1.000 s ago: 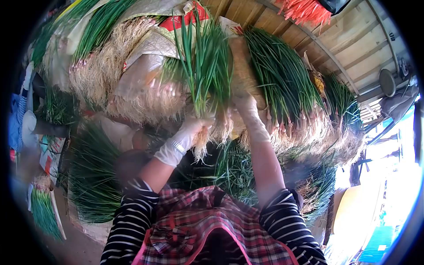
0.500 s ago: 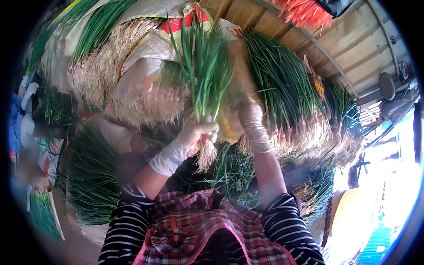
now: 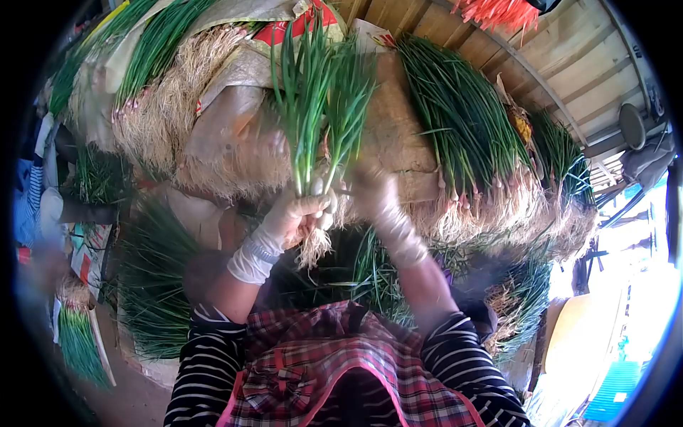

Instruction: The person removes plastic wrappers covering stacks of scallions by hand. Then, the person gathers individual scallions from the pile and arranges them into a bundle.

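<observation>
My left hand (image 3: 288, 220), in a whitish glove, is closed round the white stems of a bunch of green onions (image 3: 307, 128). The leaves point up and the pale roots hang below the fist. Just to the right, my gloved right hand (image 3: 380, 199) is raised near the stems, its fingers smeared by motion. Whether it holds anything cannot be made out. Behind it lies a brown sack-like covering (image 3: 402, 128).
A large pile of green onions (image 3: 462, 121) lies at the right, with another (image 3: 153, 285) at lower left. Loose leaves (image 3: 370, 277) lie below my hands. Another person's gloved hand (image 3: 51, 210) shows at the far left. Red strands (image 3: 498, 13) hang at top right.
My right hand has moved left, closer to the bunch. The held bunch has shifted slightly left and its leaves now part into two clumps.
</observation>
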The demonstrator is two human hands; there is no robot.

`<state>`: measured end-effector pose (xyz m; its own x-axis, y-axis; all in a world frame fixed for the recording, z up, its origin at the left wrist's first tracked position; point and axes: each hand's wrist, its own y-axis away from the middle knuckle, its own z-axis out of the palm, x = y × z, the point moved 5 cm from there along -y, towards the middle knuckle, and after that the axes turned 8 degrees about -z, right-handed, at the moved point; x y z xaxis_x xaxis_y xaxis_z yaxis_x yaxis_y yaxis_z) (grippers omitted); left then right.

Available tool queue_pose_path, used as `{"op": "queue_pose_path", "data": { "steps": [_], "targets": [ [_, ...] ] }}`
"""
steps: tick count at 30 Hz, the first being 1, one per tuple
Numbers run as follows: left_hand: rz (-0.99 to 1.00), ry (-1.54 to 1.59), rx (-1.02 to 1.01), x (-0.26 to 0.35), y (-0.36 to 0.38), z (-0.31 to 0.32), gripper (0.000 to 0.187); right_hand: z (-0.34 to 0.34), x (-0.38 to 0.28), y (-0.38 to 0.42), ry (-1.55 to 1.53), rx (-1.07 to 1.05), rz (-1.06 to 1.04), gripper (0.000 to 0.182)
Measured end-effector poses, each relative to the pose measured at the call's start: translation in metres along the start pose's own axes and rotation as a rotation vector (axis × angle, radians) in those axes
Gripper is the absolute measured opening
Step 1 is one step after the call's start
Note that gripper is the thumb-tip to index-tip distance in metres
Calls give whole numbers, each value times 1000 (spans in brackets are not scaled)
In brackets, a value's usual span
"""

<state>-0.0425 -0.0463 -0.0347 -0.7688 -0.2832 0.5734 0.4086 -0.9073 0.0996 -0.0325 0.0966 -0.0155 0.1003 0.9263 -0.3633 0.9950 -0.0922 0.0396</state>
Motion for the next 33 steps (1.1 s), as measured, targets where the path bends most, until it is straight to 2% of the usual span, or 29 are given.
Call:
{"op": "queue_pose_path", "data": {
  "steps": [1,4,5,7,8,10,12,13,15,16,17,19,22,24,25,27,28,30,31,32,33],
  "targets": [
    [43,-96,-93,8,5,7,11,-9,17,-4,530,-188,50,15],
    [210,-66,64,36,19,-1,14,9,45,32,-74,-579,-80,20],
    [161,-138,104,37,15,-15,17,15,37,43,-178,-524,-164,21],
    [-19,-81,212,24,7,-34,24,21,17,66,-392,-399,-321,24],
    [-53,-39,253,19,6,-31,28,28,19,62,-675,-303,-115,25],
    [-66,31,243,15,4,-25,23,65,22,49,-1221,-86,304,27],
    [-47,82,218,18,2,-24,30,103,17,40,-1602,164,425,27],
    [-50,78,107,24,4,-24,36,91,17,35,-1562,229,316,27],
    [133,4,-8,41,13,-20,37,32,11,28,-1461,329,115,28],
    [207,15,-66,44,15,-23,43,-9,-1,30,-1454,360,204,20],
    [236,84,59,46,18,-21,50,-17,14,24,-1348,280,79,16],
    [184,3,128,44,18,-24,51,-11,43,15,101,-336,176,22],
    [12,-161,243,32,10,-27,43,-64,21,60,-261,-206,346,34],
    [-84,-247,319,19,5,-30,32,-59,9,53,-468,105,134,42],
    [-83,-309,259,8,-2,-42,27,-48,1,46,-496,194,15,45],
    [-51,-265,316,7,0,-19,23,-19,-14,23,-447,277,-240,50],
    [-81,-334,315,9,1,-15,17,-7,-20,12,-250,476,-586,47],
    [-23,-415,344,7,1,-23,13,-4,-35,-4,-355,302,-406,39],
    [6,-451,351,5,-1,-24,11,-2,-41,2,-636,-64,137,34],
    [-4,-458,444,7,2,-18,9,-1,-43,7,-937,24,211,30],
    [-16,-471,448,7,2,-16,9,9,-31,1,-781,200,96,30]
  ]
}}
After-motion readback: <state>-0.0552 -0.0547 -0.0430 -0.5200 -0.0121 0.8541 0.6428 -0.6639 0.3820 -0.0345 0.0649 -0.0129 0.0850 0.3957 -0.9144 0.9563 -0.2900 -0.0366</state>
